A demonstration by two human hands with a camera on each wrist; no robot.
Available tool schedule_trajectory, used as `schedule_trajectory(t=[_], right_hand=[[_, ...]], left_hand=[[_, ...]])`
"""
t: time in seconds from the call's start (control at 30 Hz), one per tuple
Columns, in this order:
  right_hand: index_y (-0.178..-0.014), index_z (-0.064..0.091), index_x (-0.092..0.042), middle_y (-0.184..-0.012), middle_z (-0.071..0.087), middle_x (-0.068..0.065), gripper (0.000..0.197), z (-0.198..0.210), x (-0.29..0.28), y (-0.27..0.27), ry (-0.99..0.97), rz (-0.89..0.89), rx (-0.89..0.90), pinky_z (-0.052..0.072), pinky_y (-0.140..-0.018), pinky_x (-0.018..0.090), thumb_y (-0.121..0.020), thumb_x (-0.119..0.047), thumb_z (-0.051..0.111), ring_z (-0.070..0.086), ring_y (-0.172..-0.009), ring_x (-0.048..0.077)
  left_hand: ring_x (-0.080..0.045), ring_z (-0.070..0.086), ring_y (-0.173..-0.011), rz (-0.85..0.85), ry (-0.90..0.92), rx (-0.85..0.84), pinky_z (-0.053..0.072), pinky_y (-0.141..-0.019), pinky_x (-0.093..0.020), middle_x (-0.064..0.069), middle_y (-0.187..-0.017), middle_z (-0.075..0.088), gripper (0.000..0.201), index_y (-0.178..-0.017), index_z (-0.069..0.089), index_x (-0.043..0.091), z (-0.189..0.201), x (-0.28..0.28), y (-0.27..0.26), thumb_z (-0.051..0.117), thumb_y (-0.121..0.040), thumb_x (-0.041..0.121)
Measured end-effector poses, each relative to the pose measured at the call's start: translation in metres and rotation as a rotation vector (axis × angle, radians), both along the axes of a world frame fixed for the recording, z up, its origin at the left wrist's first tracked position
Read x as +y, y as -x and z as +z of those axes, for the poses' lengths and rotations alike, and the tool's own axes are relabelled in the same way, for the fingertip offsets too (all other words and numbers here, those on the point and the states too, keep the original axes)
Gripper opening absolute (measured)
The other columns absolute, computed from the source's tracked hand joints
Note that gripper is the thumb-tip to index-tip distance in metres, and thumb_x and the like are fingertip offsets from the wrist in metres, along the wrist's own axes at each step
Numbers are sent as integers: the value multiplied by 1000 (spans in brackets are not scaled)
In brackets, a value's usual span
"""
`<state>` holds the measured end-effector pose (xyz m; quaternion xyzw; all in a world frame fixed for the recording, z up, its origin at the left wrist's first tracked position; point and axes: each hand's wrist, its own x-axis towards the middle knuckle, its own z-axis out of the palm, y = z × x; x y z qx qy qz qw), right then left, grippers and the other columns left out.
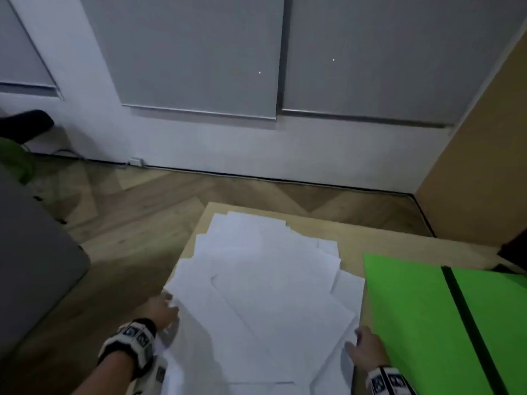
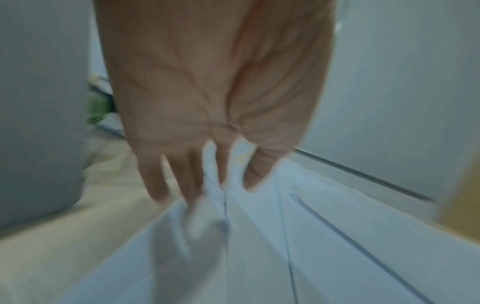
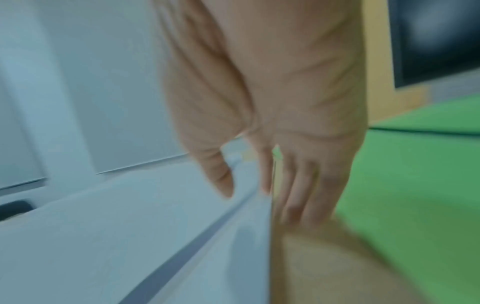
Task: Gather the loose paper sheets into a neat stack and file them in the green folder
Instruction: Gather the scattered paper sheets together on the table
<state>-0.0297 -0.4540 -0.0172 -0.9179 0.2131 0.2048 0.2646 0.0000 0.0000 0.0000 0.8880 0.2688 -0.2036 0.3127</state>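
Observation:
Several loose white paper sheets (image 1: pixel 271 295) lie fanned out and overlapping on a light wooden table (image 1: pixel 370 238). To their right lies the green folder (image 1: pixel 413 309), flat, with a black strip (image 1: pixel 467 323) across it. My left hand (image 1: pixel 168 305) is at the pile's left edge. In the blurred left wrist view this hand (image 2: pixel 215 185) pinches sheets (image 2: pixel 337 246) between thumb and fingers. My right hand (image 1: pixel 358 337) is at the pile's right edge, beside the folder. The right wrist view shows that hand (image 3: pixel 259 195) with straight fingers against the paper's edge (image 3: pixel 130 236), the thumb over the sheets and the folder (image 3: pixel 415 185) just right.
The table's far and left edges drop to a wooden floor (image 1: pixel 142 209). A grey piece of furniture (image 1: pixel 34 266) stands at the left. At the right a tan panel (image 1: pixel 479 166) rises, with a dark object (image 1: pixel 513 252) beyond the folder. A grey wall is behind.

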Motion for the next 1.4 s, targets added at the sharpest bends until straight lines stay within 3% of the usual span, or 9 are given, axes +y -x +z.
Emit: schedule_trajectory(t=[0.27, 0.5, 0.6, 0.7, 0.83, 0.9, 1.1, 1.33, 1.4], right_hand=[[-98, 65, -14, -118, 48, 16, 29, 9, 43, -5, 214, -107, 9, 45, -93, 36, -81, -37, 61, 50, -108, 35], [-141, 39, -12, -147, 38, 11, 66, 10, 44, -26, 71, 22, -71, 38, -105, 43, -84, -35, 62, 42, -130, 33], [-83, 64, -21, -100, 66, 8, 12, 7, 45, -32, 70, 28, -52, 51, -85, 33, -82, -32, 62, 62, -95, 28], [-42, 45, -17, -47, 49, 0, 44, 10, 54, -33, 13, -24, 40, 41, -58, 24, -80, -26, 63, 51, -53, 21], [-89, 64, -9, -93, 69, 14, 16, 11, 67, -36, -64, -220, -53, 48, -77, 30, -83, -23, 63, 64, -90, 30], [-118, 52, 1, -115, 62, 20, 46, 7, 76, -39, -139, -232, -85, 46, -91, 38, -83, -27, 64, 58, -108, 35], [-140, 39, -2, -142, 47, 13, 46, 8, 100, -31, -435, -144, -72, 30, -111, 34, -95, -12, 45, 43, -132, 30], [-84, 54, -13, -81, 64, -10, 13, 29, 65, -22, -481, 63, 264, 43, -89, 27, -95, -19, 51, 57, -80, 16], [-98, 59, -15, -81, 67, -9, 12, 26, 63, -23, -541, 19, 192, 45, -84, 28, -91, -24, 58, 59, -81, 16]], left_hand=[[-40, 29, -137, 119, -145, 100, 33, -110, -44, -23, -148, 26, 68, -141, 33, 0, 2, -20, -1, 56, -88, 34], [-37, 32, -133, 203, -120, -34, 34, -105, -44, -22, -140, 35, 58, -129, 48, 1, -9, -33, -2, 63, -83, 33], [-35, 24, -136, 202, -125, -19, 31, -108, -47, -20, -143, 28, 57, -126, 51, 0, -11, -39, -4, 58, -84, 38], [-36, 30, -131, 233, -161, -25, 37, -101, -49, -19, -138, 31, 67, -125, 47, -2, -10, -50, -5, 58, -78, 43], [-41, 46, -117, 353, -35, -110, 45, -90, -47, -19, -133, 35, 69, -126, 41, -4, -8, -57, -7, 63, -76, 37], [-40, 50, -116, 396, 84, -140, 44, -87, -42, -20, -138, 35, 71, -133, 37, -4, -10, -56, -8, 62, -79, 34], [-37, 35, -137, 403, 200, -208, 32, -111, -45, -21, -149, 34, 69, -146, 28, 2, -10, -53, -14, 53, -90, 36], [-40, 51, -119, 333, 195, -241, 38, -98, -40, -26, -127, 55, 41, -131, 47, -6, -17, -41, -18, 36, -99, 17], [-33, 53, -98, 312, 230, -231, 38, -82, -33, -21, -102, 55, 28, -105, 55, -5, -14, -46, -21, 36, -98, 13]])
